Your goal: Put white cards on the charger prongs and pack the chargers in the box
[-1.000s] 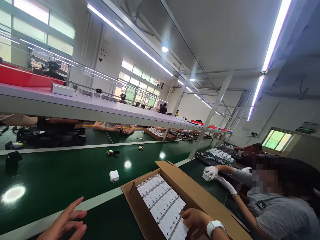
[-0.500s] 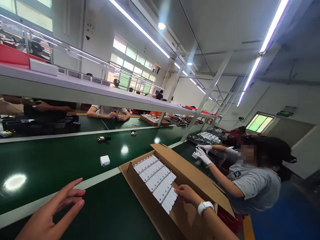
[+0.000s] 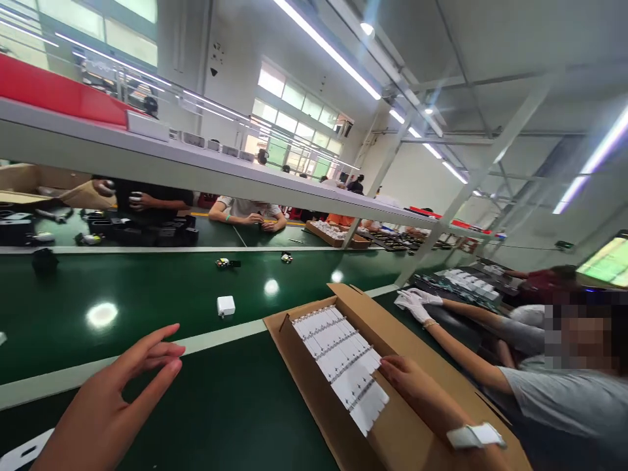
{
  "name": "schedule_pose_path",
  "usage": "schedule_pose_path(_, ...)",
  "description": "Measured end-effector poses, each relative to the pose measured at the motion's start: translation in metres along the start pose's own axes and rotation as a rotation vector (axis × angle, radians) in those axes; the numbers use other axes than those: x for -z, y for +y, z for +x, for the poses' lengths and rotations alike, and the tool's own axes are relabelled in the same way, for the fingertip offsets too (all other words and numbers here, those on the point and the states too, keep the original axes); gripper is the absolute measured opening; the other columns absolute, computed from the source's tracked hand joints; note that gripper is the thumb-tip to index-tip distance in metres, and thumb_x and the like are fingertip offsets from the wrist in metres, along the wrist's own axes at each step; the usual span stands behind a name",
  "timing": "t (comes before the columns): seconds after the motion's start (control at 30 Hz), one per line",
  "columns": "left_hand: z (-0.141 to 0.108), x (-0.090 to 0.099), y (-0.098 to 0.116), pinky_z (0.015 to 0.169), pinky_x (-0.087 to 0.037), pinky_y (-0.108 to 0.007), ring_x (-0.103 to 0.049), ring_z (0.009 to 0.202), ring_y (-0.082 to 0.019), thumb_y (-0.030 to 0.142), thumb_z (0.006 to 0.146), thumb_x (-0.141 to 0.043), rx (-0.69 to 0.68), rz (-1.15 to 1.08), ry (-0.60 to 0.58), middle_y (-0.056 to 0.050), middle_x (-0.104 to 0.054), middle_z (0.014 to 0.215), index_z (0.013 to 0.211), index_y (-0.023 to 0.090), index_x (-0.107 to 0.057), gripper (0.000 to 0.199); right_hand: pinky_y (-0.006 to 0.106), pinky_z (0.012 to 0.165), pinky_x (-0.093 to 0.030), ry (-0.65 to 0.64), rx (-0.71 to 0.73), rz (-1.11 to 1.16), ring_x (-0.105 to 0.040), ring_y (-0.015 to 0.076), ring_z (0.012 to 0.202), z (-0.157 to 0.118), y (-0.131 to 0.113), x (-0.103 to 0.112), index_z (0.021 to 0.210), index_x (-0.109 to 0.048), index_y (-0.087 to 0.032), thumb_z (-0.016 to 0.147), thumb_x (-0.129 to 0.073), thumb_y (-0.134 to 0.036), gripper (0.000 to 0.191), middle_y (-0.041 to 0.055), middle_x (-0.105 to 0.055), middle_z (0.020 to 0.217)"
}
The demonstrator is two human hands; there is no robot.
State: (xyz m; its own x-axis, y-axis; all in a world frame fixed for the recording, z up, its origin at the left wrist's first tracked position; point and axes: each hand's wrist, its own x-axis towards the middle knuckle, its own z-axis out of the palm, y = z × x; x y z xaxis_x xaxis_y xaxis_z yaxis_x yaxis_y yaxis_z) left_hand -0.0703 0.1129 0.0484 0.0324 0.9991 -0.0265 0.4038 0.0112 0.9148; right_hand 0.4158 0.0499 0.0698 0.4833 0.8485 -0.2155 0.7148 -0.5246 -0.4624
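My left hand (image 3: 122, 386) hovers over the dark green bench at the lower left, fingers apart and nothing in them. On the right, my right hand (image 3: 417, 386) reaches into an open cardboard box (image 3: 289, 353). Its fingertips are pinched on a white charger at the end of one row; my fingers partly cover it. White chargers (image 3: 333, 347) with small metal prongs lie packed in slanting rows in the box. A single white charger (image 3: 226, 305) stands on the green belt beyond the box.
Small electronic parts (image 3: 228, 263) lie farther along the belt (image 3: 161, 281). A shelf (image 3: 235, 170) crosses above it. To the right a co-worker's gloved hands (image 3: 415, 304) rest by the box. A white slotted piece (image 3: 27, 451) shows at the lower left.
The view has swung left, so the box appears farther right. My right hand has shifted toward the far end of the box along the rows' ends. My left hand stays open.
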Motion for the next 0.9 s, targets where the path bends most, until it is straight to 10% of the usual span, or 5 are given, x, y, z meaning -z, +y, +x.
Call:
schedule_pose_path(0.1, -0.016, 0.031, 0.019, 0.063, -0.056, -0.026, -0.066, 0.102, -0.026, 0.072, 0.068, -0.053, 0.056, -0.044, 0.292, 0.003, -0.073, 0.102, 0.112, 0.038, -0.061, 0.056, 0.031, 0.083, -0.050, -0.077, 0.264, -0.048, -0.062, 0.0264, 0.101, -0.001, -0.071, -0.009, 0.110, -0.063, -0.018, 0.087, -0.046, -0.048, 0.041, 0.0096, -0.067, 0.111)
schedule_pose_path(0.23, -0.039, 0.062, 0.029, 0.085, -0.053, -0.036, -0.065, 0.103, -0.027, 0.065, 0.072, -0.054, 0.098, -0.140, 0.628, 0.000, -0.074, 0.095, 0.104, 0.031, -0.064, 0.047, 0.032, 0.080, -0.050, -0.296, 0.715, -0.291, -0.065, 0.0229, 0.089, 0.011, -0.182, -0.081, 0.114, -0.062, -0.021, 0.092, -0.042, -0.040, 0.035, 0.0066, -0.069, 0.101)
schedule_pose_path(0.47, -0.039, 0.078, -0.035, 0.079, -0.050, -0.038, -0.064, 0.091, -0.026, 0.037, 0.086, -0.043, 0.204, 0.267, 0.268, -0.009, -0.069, 0.101, 0.114, 0.016, -0.061, 0.039, 0.053, 0.105, -0.036, -0.274, 0.820, -0.371, -0.045, 0.0293, 0.125, 0.102, -0.319, -0.236, 0.129, -0.051, -0.017, 0.090, -0.060, -0.022, 0.040, 0.0124, -0.043, 0.141)
schedule_pose_path(0.67, 0.003, 0.064, -0.094, 0.099, -0.044, -0.041, -0.059, 0.110, -0.024, 0.006, 0.085, -0.051, 0.289, 0.412, 0.242, -0.011, -0.064, 0.115, 0.110, 0.010, -0.062, 0.028, 0.049, 0.099, -0.043, -0.462, 0.758, -0.044, -0.055, 0.0244, 0.112, 0.138, -0.344, -0.266, 0.111, -0.060, -0.015, 0.089, -0.063, -0.027, 0.025, 0.0081, -0.058, 0.121)
schedule_pose_path(0.9, 0.042, 0.049, -0.123, 0.098, -0.045, -0.048, -0.058, 0.106, -0.023, 0.015, 0.081, -0.069, 0.406, 0.345, 0.124, -0.005, -0.064, 0.105, 0.085, 0.013, -0.064, 0.007, 0.034, 0.084, -0.052, -0.669, 0.627, 0.843, -0.064, 0.0223, 0.098, 0.070, -0.322, -0.245, 0.132, -0.041, -0.015, 0.082, -0.050, -0.055, 0.065, 0.0129, -0.061, 0.120)
